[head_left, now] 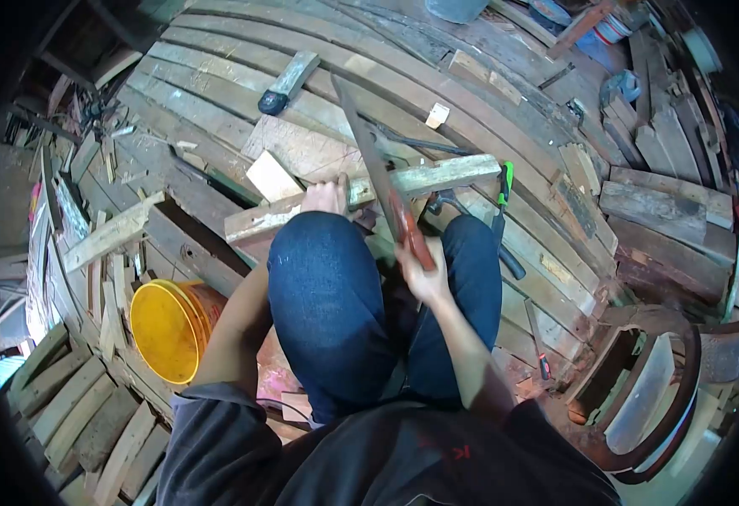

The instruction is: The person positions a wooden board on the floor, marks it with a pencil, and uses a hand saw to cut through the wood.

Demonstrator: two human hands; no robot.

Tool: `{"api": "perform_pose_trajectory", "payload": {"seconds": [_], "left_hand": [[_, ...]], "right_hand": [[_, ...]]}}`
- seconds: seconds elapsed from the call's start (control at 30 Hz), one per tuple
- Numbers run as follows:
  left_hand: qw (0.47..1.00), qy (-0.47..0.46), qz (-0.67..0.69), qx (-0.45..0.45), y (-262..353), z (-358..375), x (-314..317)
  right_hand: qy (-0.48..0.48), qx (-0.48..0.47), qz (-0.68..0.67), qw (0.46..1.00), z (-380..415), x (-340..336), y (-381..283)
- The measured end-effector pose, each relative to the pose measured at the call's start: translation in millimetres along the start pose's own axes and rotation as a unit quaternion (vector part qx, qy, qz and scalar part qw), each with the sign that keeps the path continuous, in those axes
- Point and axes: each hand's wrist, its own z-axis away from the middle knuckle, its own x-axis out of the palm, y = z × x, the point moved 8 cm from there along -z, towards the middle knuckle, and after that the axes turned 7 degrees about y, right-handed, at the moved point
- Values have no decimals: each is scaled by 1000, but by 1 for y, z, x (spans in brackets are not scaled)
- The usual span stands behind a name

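Note:
I crouch over a long pale wooden batten [437,175] lying across the floor planks. My left hand [326,196] presses down on it, just beyond my left knee. A handsaw [371,152] with a reddish-brown handle is gripped by my right hand [424,268]. Its blade slants up and away across the batten right beside my left hand, and its tip reaches the planks beyond. My jeans hide the part of the batten under my knee.
A yellow bucket [167,331] lies on its side at my left. A hammer [285,83] rests on the planks ahead, a green-handled tool [504,181] beside the batten's right end. Small offcuts [272,175] and stacked scrap boards [669,202] surround me; a curved chair frame [669,396] stands right.

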Motion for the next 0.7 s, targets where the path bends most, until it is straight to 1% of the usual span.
{"api": "perform_pose_trajectory", "payload": {"seconds": [0.03, 0.07, 0.1, 0.17, 0.2, 0.23, 0.27, 0.3, 0.33, 0.37, 0.4, 0.47, 0.5, 0.53, 0.57, 0.6, 0.67, 0.7], "left_hand": [[1000, -1, 4, -3, 2, 0, -4], [1000, -2, 7, -8, 1, 0, -7], [1000, 1, -7, 3, 0, 0, -2], [999, -23, -2, -22, -7, -6, 14], [999, -36, -1, -30, -9, -6, 23], [999, -28, 9, -28, -5, -4, 13], [1000, -20, 5, -21, -4, -4, 13], [1000, -10, 0, -15, -5, -6, 11], [1000, -2, -3, -11, -5, -5, 12], [1000, -4, -1, -15, -4, -2, 17], [1000, -10, 0, -16, -4, 3, 23], [1000, -9, -5, -12, -9, -6, 22], [1000, -17, -5, 2, -2, -3, 8], [1000, 15, -25, 8, -6, -6, 14], [998, 45, -45, 13, -12, -9, 34], [995, 74, -64, 13, -16, -10, 44], [999, 32, -7, 17, -9, -2, 27], [1000, 12, -20, 13, -8, -2, 30]], "right_hand": [[-15, 4, 36, 999, 28, -10, 3], [-23, -50, 70, 996, 52, -19, -27], [-26, -28, 73, 997, 65, -24, -29], [-32, 16, 78, 996, 90, -34, -31], [-39, 22, 99, 994, 84, -33, -26], [-21, -17, 103, 994, 64, -25, -29], [-15, -35, 76, 996, 40, -14, -28], [-3, -96, 73, 993, 16, -3, -30], [-12, -69, 89, 994, -8, 9, -13], [-12, -49, 91, 995, -25, 18, -27], [-33, -16, 98, 995, -31, 22, -21], [-5, -50, 110, 993, -5, 13, -33], [-7, -87, 86, 992, 17, 2, -43], [-3, -103, 108, 989, 43, -9, -50], [-32, -15, 103, 994, 66, -19, -46], [-23, -1, 75, 997, 82, -27, -41], [-16, -18, 91, 996, 78, -25, -31], [-7, -20, 76, 997, 63, -21, -27]]}}
